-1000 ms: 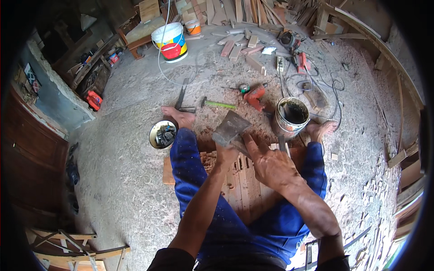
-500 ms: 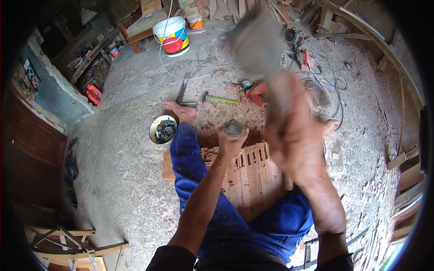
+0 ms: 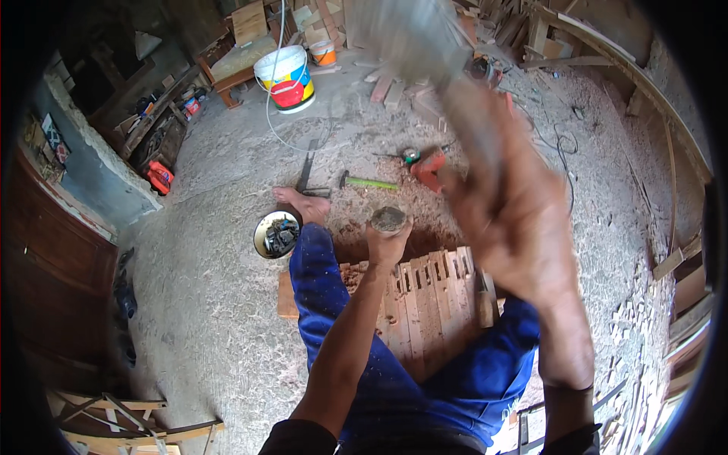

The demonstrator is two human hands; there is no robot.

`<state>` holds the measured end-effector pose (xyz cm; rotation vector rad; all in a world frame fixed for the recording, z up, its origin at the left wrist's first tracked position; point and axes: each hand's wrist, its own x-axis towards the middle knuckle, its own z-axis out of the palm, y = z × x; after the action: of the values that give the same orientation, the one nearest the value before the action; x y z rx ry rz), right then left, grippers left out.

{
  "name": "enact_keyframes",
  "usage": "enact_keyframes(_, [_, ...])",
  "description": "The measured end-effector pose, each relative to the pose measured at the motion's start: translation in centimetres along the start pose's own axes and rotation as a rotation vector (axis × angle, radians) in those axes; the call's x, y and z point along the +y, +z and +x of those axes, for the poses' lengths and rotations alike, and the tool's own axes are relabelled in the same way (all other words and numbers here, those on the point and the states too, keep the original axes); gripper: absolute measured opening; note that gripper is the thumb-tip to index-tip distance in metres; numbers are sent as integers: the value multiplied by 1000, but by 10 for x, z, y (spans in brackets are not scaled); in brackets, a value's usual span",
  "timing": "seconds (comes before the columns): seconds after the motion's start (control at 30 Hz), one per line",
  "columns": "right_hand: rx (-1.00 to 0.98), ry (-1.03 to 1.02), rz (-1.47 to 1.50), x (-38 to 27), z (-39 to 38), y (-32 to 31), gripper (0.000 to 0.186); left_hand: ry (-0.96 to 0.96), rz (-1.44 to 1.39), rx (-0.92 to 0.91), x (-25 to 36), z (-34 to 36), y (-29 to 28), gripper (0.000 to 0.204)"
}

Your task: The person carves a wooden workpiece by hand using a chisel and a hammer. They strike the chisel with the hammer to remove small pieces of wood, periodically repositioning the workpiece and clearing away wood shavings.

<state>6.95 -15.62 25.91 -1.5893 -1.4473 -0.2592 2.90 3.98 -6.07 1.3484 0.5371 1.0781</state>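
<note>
My left hand (image 3: 389, 246) is wrapped around an upright tool, probably a chisel, whose round, worn handle end (image 3: 388, 221) faces up. Its blade is hidden below the fist. Raised high on the right, my right hand (image 3: 527, 220) grips a mallet, blurred by motion, with its greyish head (image 3: 409, 38) near the upper edge. Between my legs lies a row of wooden strips (image 3: 413, 318) with slots cut along their far ends, and wood chips are scattered on them. A wooden-handled tool (image 3: 487, 307) rests at their right side.
A bowl of metal parts (image 3: 279, 236) sits by my left foot. Ahead lie a green-handled hammer (image 3: 369, 183), a dark metal square (image 3: 307, 168) and a red tool (image 3: 428, 173). Farther off stand a large colourful bucket (image 3: 287, 85) and an orange bucket (image 3: 323, 53). Scrap wood lines the right.
The mallet in my right hand has risen toward the upper edge, and that hand has shifted slightly right. My left hand keeps its grip at the wooden strips. The view has tilted a little.
</note>
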Motion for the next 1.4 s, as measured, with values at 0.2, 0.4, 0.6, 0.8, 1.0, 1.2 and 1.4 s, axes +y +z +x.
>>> enact_keyframes(0.2, [-127,35,-138,20,-21,25,54,58,-5,-27,19,-12,3,15])
enact_keyframes(0.4, [-717,282,-235,66,-114,52,79,40,-319,-43,36,-65,21,24])
enact_keyframes(0.6, [-483,110,-27,17,-53,19,72,83,-414,-156,-50,25,-23,21])
enact_keyframes(0.8, [356,-203,-83,-5,25,-12,61,-52,43,6,19,-12,7,16])
enact_keyframes(1.0, [-821,255,-494,72,-112,83,63,-72,-302,-87,25,-53,2,34])
enact_keyframes(1.2, [-574,243,-122,58,-130,27,65,-287,-702,-70,28,-57,18,36])
enact_keyframes(1.4, [81,152,11,-6,5,-22,53,113,136,20,8,-9,-1,13])
